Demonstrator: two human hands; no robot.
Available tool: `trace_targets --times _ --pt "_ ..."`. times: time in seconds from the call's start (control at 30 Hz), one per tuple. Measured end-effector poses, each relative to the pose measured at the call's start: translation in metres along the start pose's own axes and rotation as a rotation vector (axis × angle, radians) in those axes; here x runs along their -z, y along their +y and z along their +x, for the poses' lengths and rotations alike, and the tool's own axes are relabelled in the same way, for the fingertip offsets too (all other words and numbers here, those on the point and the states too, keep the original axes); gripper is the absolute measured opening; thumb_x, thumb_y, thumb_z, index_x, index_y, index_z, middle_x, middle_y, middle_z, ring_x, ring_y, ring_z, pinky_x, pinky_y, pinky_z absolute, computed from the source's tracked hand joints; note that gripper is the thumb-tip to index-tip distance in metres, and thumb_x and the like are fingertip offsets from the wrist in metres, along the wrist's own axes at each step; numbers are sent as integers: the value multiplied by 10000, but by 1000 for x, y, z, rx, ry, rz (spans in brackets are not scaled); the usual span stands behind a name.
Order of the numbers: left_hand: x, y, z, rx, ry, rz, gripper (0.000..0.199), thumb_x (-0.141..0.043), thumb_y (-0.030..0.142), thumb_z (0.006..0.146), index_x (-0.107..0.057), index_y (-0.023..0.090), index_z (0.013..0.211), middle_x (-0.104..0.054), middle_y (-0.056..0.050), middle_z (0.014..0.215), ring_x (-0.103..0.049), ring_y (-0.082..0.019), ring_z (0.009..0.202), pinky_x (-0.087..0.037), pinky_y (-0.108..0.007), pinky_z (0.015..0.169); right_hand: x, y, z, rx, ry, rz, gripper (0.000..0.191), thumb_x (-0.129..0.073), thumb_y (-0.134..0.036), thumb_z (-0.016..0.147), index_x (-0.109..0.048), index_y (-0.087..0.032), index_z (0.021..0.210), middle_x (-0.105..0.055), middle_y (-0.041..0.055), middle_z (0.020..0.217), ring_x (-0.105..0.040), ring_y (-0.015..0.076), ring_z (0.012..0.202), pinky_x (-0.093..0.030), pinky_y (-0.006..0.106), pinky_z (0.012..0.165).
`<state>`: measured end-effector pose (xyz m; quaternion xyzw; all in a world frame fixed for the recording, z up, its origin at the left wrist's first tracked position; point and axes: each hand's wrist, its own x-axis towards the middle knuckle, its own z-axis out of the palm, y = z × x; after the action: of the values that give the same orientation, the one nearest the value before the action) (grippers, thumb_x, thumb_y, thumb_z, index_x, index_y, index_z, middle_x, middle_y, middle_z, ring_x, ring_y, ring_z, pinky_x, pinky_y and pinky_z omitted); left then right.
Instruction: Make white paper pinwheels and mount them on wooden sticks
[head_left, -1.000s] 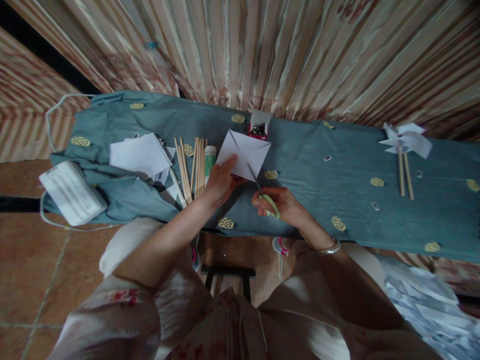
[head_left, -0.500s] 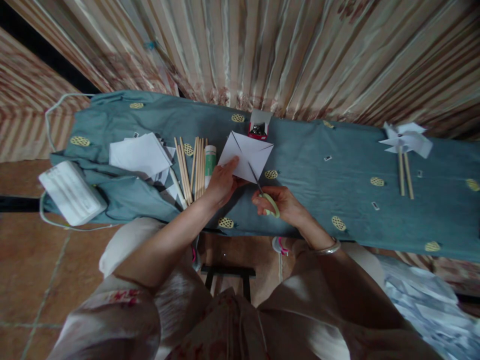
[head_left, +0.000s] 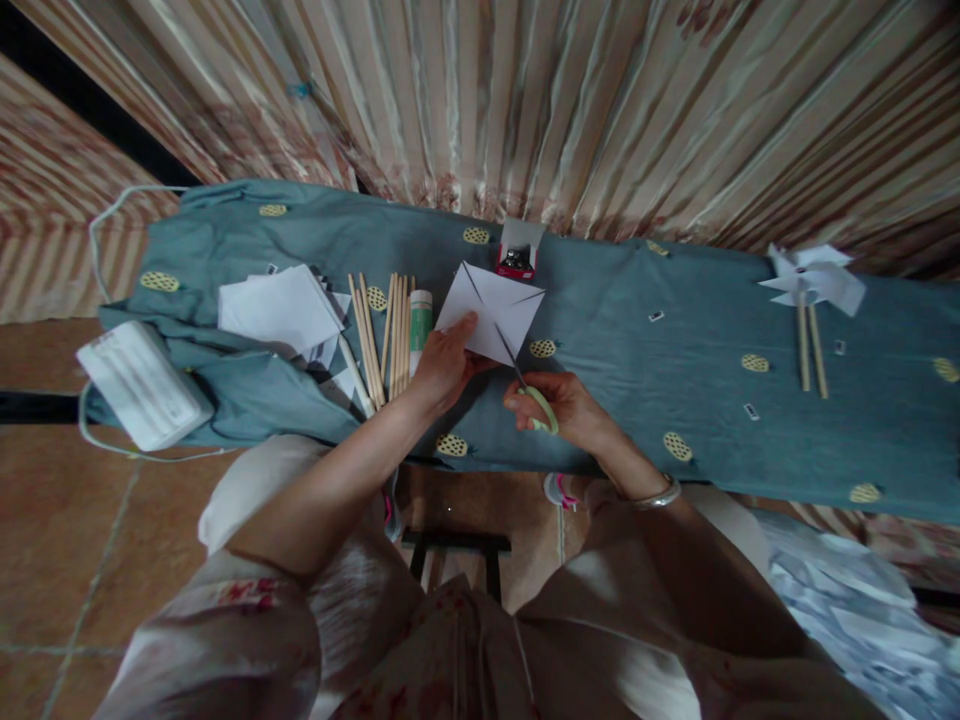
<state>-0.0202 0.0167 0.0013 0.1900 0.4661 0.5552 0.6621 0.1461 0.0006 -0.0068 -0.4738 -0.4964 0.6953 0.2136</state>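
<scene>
A square of white paper [head_left: 510,305] with slits running in from its corners is held by my left hand [head_left: 448,362], thumb on top and fingers beneath its near left side. My right hand [head_left: 559,405] is closed round the light green handles of the scissors [head_left: 538,408]. The dark blades lie at the paper's near corner and point toward its middle. Just beyond the paper stands an open small red and white box [head_left: 516,262] with shiny dark pieces inside. A green and white glue stick [head_left: 421,325] lies beside my left hand.
Several wooden sticks [head_left: 375,340] and a stack of white paper [head_left: 277,310] lie on the left of the cloth-covered table [head_left: 622,400]. Further left sits a white device with a cable [head_left: 146,385]. White paper pinwheels [head_left: 814,280] on sticks lie at the right.
</scene>
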Motion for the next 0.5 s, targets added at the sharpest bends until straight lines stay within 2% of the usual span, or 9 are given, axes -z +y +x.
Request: trace_targets --times 0.17,0.33,0.5 --pt "1 -2 1 4 1 2 152 -535 209 941 -648 150 859 -746 -91 897 -707 -250 971 -593 -393 845 0 1 1 27 -18 -15 483 -831 -608 582 -619 -192 707 -574 -54 503 -530 97 454 -438 237 461" --pt "-1 -2 0 9 19 3 187 -496 193 955 -656 157 865 -749 -81 905 -707 -255 998 -591 -422 877 -1 0 0 22 -9 18 490 -844 -606 562 -623 -188 692 -564 -56 491 -518 92 447 -439 233 459" --pt "0 -2 0 7 13 1 184 -496 198 958 -648 156 864 -752 -81 909 -719 -219 926 -601 -369 835 -2 -1 0 30 -9 20 470 -855 -580 564 -624 -187 679 -567 -55 489 -508 89 450 -432 235 467"
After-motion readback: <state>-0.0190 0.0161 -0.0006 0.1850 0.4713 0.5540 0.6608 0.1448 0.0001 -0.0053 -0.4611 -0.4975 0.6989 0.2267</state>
